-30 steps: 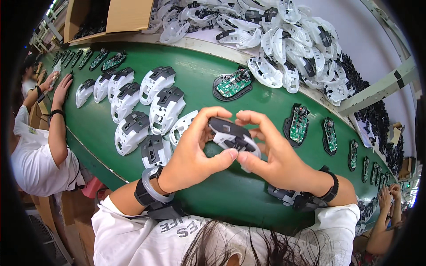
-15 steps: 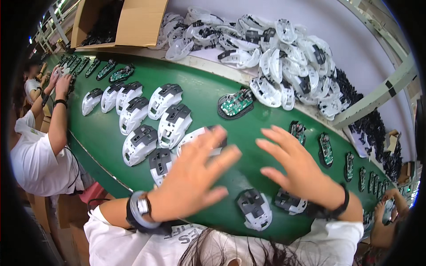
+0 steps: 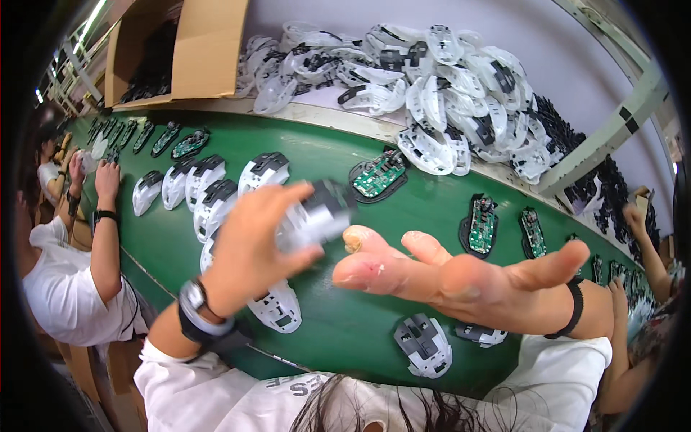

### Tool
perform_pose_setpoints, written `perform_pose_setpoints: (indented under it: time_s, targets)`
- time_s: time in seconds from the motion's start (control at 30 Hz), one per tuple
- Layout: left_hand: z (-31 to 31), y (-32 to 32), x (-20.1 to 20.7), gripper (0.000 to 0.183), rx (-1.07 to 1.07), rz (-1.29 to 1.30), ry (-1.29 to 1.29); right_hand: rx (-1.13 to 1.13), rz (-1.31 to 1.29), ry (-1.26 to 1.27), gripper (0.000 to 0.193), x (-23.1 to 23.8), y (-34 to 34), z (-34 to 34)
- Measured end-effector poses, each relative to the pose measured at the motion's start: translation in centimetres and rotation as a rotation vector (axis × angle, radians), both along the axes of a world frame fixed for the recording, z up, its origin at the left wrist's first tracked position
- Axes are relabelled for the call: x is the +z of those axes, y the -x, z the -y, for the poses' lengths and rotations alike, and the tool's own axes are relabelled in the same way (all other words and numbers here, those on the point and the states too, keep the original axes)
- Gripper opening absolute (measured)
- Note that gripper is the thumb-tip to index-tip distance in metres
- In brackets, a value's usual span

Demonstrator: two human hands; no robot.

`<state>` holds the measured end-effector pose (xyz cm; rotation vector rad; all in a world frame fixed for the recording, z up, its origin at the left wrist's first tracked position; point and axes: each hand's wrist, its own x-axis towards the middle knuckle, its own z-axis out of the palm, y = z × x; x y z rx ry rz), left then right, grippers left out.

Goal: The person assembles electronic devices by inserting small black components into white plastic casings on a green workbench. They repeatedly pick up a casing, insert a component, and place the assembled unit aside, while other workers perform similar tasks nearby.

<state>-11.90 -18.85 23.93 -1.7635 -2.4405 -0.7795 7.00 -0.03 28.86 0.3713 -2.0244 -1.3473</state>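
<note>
Raised above the green bench, a white and dark grey computer mouse shell is blurred by motion. My left hand grips it between thumb and fingers. To its right hovers my right hand, its fingers spread and nothing in them. Beneath and left of my left hand stand several similar mouse shells, partly hidden by it. Near my body lie another shell and one more under my right forearm. Beyond my hands rests a green circuit board on a black base.
More circuit boards line the green bench on both sides. A heap of white shells covers the back shelf, beside black parts and a cardboard box. A slanted metal post rises at right. Co-workers sit at both sides.
My left hand has moved left and taken up a mouse shell. The right hand has turned, its fingers now pointing leftward. The whole view has shifted slightly.
</note>
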Motion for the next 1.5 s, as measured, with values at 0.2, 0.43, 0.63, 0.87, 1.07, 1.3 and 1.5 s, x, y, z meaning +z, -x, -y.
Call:
perform_pose_setpoints:
  time_s: [0.2,0.43,0.63,0.87,1.07,1.3,1.5]
  targets:
    - [-12.3,8.2,4.1,0.06,-0.008,-0.239,-0.121,-0.139,0.172,-0.634,0.127,4.0,-2.1,-1.2]
    - [-25.6,16.3,1.8,0.078,0.166,-0.557,-0.465,-0.128,0.138,-0.106,0.089,0.3,-2.5,0.1]
    - [-11.2,5.1,5.4,0.062,-0.443,-0.37,0.113,-0.377,0.184,0.367,0.066,-3.6,-6.1,-2.4]
    - [1.3,-0.6,-3.0,0.067,0.131,-0.191,0.325,-0.294,0.046,-0.25,0.086,-0.2,-3.5,-0.1]
    - [0.5,-0.5,-2.9,0.065,0.113,-0.103,0.311,-0.377,0.155,-0.449,0.092,2.8,-4.3,0.1]
    - [-3.5,1.1,1.0,0.068,0.007,-0.133,0.1,-0.219,0.298,-0.389,0.073,1.9,-5.4,-0.8]
    - [-23.1,8.8,9.1,0.063,-0.24,-0.435,-0.264,-0.003,0.334,0.547,0.042,-3.6,-4.4,1.0]
